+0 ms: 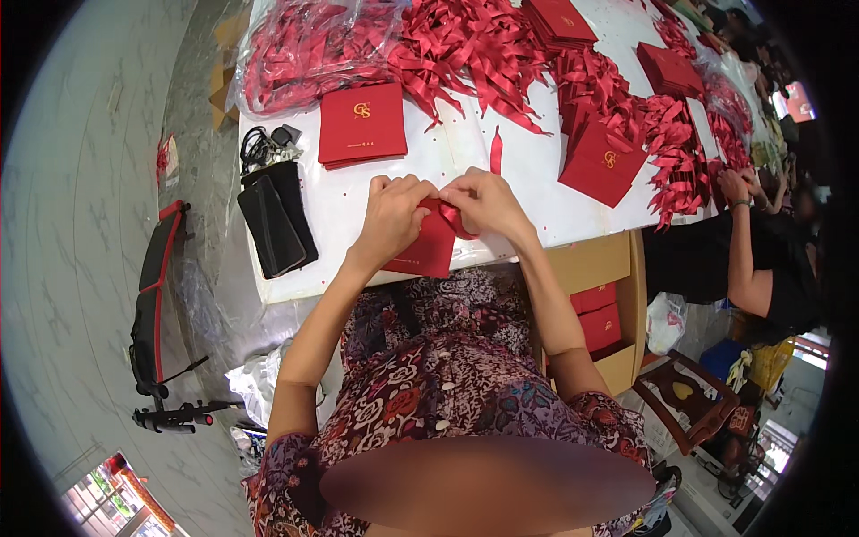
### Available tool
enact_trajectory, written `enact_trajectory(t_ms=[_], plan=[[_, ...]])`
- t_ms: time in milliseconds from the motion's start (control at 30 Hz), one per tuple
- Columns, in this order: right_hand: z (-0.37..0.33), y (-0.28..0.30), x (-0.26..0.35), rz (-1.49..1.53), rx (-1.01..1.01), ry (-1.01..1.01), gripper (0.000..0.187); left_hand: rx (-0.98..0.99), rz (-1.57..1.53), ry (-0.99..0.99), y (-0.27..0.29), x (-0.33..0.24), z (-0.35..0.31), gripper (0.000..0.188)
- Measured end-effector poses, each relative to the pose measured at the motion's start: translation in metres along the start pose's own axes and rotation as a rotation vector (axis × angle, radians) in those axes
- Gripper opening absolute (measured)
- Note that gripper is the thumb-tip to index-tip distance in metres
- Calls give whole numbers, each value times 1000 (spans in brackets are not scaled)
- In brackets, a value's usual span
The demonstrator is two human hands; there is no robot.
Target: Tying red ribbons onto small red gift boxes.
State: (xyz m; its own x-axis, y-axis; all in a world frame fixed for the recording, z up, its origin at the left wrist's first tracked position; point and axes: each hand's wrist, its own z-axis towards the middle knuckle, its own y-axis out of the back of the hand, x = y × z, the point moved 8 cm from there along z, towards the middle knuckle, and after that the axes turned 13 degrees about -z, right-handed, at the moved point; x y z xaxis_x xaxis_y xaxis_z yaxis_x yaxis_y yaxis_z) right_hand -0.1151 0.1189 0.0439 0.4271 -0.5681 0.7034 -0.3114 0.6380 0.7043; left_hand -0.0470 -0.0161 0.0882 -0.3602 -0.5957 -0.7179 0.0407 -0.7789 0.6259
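I see a long white table [376,192] running far and to the right, its far half buried under a heap of loose red ribbons [465,40]. On the far left a clear plastic bag of ribbons [304,45] lies against that heap. Beside the table on the right stands an open cardboard box [617,295] with flat red bags stacked inside. A stack of flat red paper bags [362,123] lies just near of the ribbon bag, and another red bag [601,163] sits to the right among the ribbons. At the table's left edge is a black pouch [277,219] with a tangle of cables on its far side.

At the near edge of the table lies the red paper bag [425,251] I am working. My left hand [391,217] is closed on its top edge, and my right hand [486,202] pinches a red ribbon [455,217] there, the fingertips of both nearly touching. A single ribbon strip [496,150] lies just far of my hands. Another person's hand [734,186] rests among ribbons on the right.
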Motion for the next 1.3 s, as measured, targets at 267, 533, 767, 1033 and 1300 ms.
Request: enact_trajectory(t_ms=[267,533,767,1033,1300], plan=[[16,-42,-30,481,530,-198,23,41,72,-175,-1,-19,8,15],[35,-27,-64,345,-70,-382,25,8,-37,-55,-10,-6,7,14],[0,25,-45,65,18,-142,23,-211,-69,253,3,58,-15,19],[-12,13,-4,-227,-141,38,15,-307,69,153,-4,51,0,15],[-21,-32,84,-213,-165,654,9,-38,-824,690,-35,78,4,41]])
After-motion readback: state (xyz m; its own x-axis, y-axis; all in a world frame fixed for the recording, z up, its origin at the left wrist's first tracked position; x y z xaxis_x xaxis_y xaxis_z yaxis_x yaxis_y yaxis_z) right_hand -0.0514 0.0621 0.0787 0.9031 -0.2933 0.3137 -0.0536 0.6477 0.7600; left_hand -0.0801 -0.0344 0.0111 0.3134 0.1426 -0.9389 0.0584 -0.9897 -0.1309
